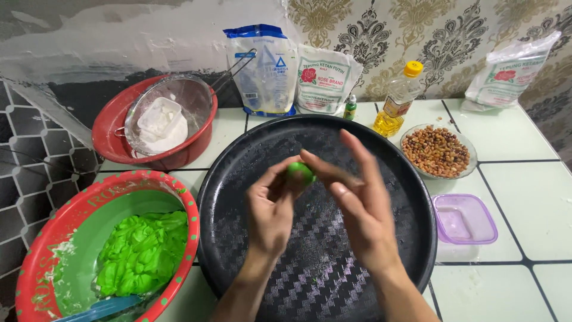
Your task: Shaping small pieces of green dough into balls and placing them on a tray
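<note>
Both hands meet over the middle of the tray with a small green dough ball between them. The left hand cups it from below, fingers curled up around it and the thumb closing in from the side; the right hand lies over it with fingers stretched nearly flat, the index fingertip touching the top of the ball. The dough ball is bright lime green, smooth and roundish, with a slight gloss, and only its upper part shows between the fingers. It is held clear above the tray, not resting on it.

Below the hands lies a large round black tray with a woven pattern pressed into its surface, standing on a pale green tiled counter. At the near left is a red-rimmed basin with a green inside, holding a rough, torn mass of the same green dough. Behind it sits a red bowl with a metal sieve resting in it, and a white tub in the sieve. Against the patterned wall lean two bags of flour, with a third bag far right. A bottle of yellow oil stands beside a glass dish of brown peanuts. Near the tray's right edge is a small clear purple container. Smallest is a little green-capped bottle between flour and oil.
</note>
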